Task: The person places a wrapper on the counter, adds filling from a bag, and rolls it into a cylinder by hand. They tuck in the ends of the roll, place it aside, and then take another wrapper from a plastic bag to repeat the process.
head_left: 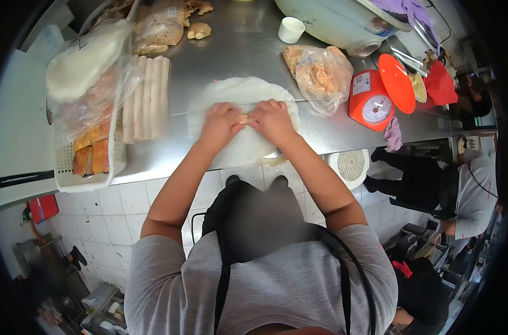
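A round, thin white wrapper sheet (pixel 231 153) lies flat on the steel table in front of me. My left hand (pixel 220 124) and my right hand (pixel 273 120) meet near its middle, fingers curled down and thumbs turned inward. Between the thumbs a bit of orange-pink filling (pixel 243 119) shows; the fingers hide the rest. Both hands appear closed over a fold of the wrapper around this filling. To the left, several long pale rolls (pixel 148 97) lie side by side. A plastic bag of orange filling (pixel 321 78) sits beyond my right hand.
A white basket (pixel 118 148) with browned pieces and bagged food stands left. Right are an orange kitchen scale (pixel 371 100), an orange lid (pixel 397 84) and a big basin (pixel 337 25). A white cup (pixel 291 30) stands behind. A white stool (pixel 350 167) and co-workers are at right.
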`<state>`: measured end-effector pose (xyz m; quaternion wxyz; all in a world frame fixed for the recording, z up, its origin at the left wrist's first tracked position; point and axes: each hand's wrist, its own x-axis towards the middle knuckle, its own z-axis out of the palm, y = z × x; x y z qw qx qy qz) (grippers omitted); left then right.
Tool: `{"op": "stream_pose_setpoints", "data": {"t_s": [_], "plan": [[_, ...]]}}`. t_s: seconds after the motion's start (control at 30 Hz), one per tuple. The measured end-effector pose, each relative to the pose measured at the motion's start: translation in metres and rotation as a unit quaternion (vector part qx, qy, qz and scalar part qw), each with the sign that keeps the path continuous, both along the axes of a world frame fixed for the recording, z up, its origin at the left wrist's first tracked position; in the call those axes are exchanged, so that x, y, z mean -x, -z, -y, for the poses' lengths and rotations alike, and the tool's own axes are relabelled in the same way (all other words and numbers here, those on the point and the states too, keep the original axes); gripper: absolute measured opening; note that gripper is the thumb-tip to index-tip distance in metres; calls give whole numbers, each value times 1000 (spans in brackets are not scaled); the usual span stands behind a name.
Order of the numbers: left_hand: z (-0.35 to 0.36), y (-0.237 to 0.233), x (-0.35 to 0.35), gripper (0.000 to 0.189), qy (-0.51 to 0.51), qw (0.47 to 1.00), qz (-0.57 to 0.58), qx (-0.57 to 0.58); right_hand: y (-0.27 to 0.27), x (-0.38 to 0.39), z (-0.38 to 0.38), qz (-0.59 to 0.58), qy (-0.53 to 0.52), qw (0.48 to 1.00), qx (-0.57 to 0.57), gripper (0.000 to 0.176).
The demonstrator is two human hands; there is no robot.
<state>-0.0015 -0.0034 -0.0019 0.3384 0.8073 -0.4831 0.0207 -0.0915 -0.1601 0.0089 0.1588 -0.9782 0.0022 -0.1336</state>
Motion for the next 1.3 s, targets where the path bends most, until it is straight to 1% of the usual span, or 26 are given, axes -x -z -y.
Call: {"op": "stream_pose_setpoints", "data": {"t_s": [0.07, 0.17, 0.2, 0.27, 0.37, 0.47, 0.53, 0.63, 0.67, 0.7, 0.73, 0.77, 0.8, 0.83, 0.87, 0.9, 0.93, 1.0, 1.03, 1.07, 1.13, 1.17, 1.2, 1.23, 1.27, 1.3], "plan": [[-9, 8, -6, 39, 14, 1000, -14, -14, -14, 2, -3, -6, 14, 1000, -17, 24], [-16, -5, -14, 40, 70, 997, -39, -11, -3, -8, -15, 16, -34, 999, -9, 28], [-18, -7, -14, 39, 72, 997, -33, -8, 0, -11, -14, -5, -32, 999, -3, 29], [-23, -11, -13, 37, 75, 997, -21, -5, 4, -17, -11, -46, -30, 998, 7, 32], [-22, -7, -14, 35, 63, 998, -20, -3, -7, -18, -10, -68, -33, 997, -35, 32], [-14, -12, -13, 32, 44, 995, -49, -74, -14, -15, -14, -7, -20, 999, -39, 29], [-12, -16, -8, 30, 35, 998, -7, -43, -10, -14, -13, -71, -32, 997, -17, 32], [-21, -15, -10, 40, 43, 998, -30, -38, -25, 11, 4, 75, 0, 995, -62, 30], [-24, -17, -10, 43, 43, 998, -28, -40, -24, 22, 21, 174, 60, 979, -90, 27], [-25, -18, -12, 46, 39, 998, -24, -42, -22, 42, 48, 272, 115, 948, -117, 23], [-26, -17, -13, 45, 40, 998, -34, -41, -25, 70, 75, 284, 221, 923, -135, 17], [-27, -16, -13, 44, 39, 997, -44, -40, -31, 102, 109, 274, 312, 896, -159, 16], [-28, -15, -13, 44, 35, 997, -56, -40, -29, 134, 149, 264, 422, 862, -97, 14], [-29, -14, -14, 43, 38, 997, -53, -42, -4, 168, 203, 270, 482, 833, 30, 16], [-30, -12, -14, 43, 40, 997, -50, -45, -7, 192, 231, 190, 560, 805, 48, 26], [-31, -11, -13, 42, 42, 997, -48, -49, -4, 204, 250, 100, 655, 744, 84, 33], [-30, -11, -14, 42, 41, 996, -48, -59, 12, 214, 269, 79, 673, 730, 89, 32], [-29, -11, -15, 41, 35, 995, -51, -84, 21, 222, 286, -7, 605, 787, 117, 29], [-28, -11, -15, 42, 34, 995, -47, -79, 25, 226, 288, -53, 568, 811, 129, 28], [-27, -11, -15, 43, 34, 996, -43, -75, 29, 230, 288, -22, 534, 835, 131, 23], [-28, -10, -12, 44, 26, 997, -44, -59, 32, 231, 258, -18, 487, 864, 129, 18], [-28, -10, -11, 43, 18, 998, -46, -46, 36, 224, 227, 78, 448, 880, 135, 16], [-27, -10, -10, 42, 9, 998, -51, -32, 38, 218, 200, 75, 407, 902, 121, 17], [-26, -11, -9, 42, 12, 999, -43, -31, 24, 205, 166, 72, 339, 937, 32, 20], [-25, -11, -9, 41, 16, 999, -36, -34, 27, 191, 137, 92, 304, 947, 56, 20], [-26, -11, -9, 41, 22, 999, -30, -37, 16, 172, 108, 122, 261, 957, 24, 20]]}}
